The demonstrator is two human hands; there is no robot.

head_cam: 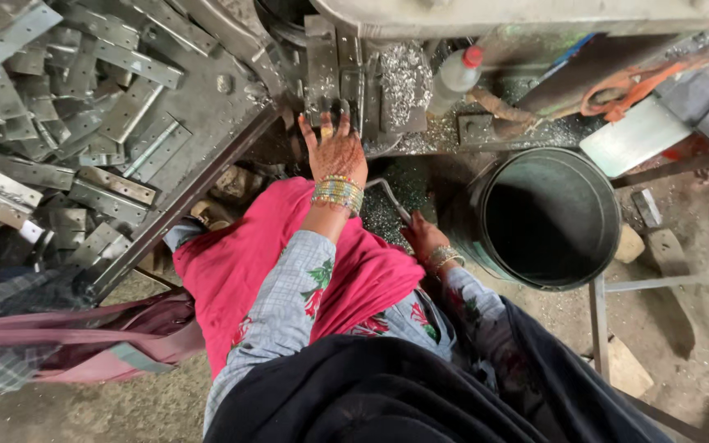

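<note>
two hands, left hand (pixel 336 148) spread on metal plate (pixel 322 70), right hand (pixel 423 238) gripping lever (pixel 387 197)

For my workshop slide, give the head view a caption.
Left hand rests on a metal piece at the machine; right hand grips a lever beside a dark bucket.

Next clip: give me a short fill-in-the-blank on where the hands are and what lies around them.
1. The left hand rests on a metal ____ at the machine.
2. The right hand holds a thin bent metal ____.
3. The round bucket right of the hands is ____ inside.
4. The flat hinge plates are piled to the ____ of the hands.

Missing words: plate; rod; empty; left
</note>
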